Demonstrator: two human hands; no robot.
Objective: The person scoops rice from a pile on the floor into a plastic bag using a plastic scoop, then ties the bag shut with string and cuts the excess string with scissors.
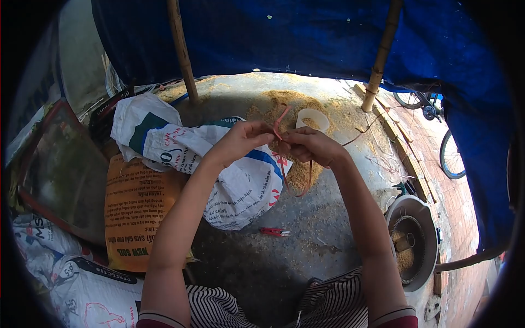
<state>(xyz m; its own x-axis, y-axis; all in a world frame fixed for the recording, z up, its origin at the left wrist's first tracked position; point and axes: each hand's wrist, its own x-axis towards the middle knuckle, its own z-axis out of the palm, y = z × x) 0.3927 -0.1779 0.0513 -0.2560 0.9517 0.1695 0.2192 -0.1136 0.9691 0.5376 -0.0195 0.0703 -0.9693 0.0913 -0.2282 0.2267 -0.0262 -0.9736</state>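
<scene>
My left hand [249, 141] and my right hand [313, 146] come close together above the floor, fingertips pinched on a thin red string [282, 119]. One end of the string sticks up between them, and a loop hangs below. Part of it is hidden behind my fingers. Just below and left of my hands lies a white printed sack [238, 188], its upper part folded and creased. On the floor in front of my knees is a small pair of red-handled snips [275, 232], with neither hand on it.
Yellowish husk-like grains [290, 101] are spread around a white tub [317, 116]. An orange soil bag [134, 210] lies at left beside a framed panel [63, 164]. At right stands a round metal vessel [429, 257]. Bamboo poles [183, 52] rise before a blue tarp [290, 38].
</scene>
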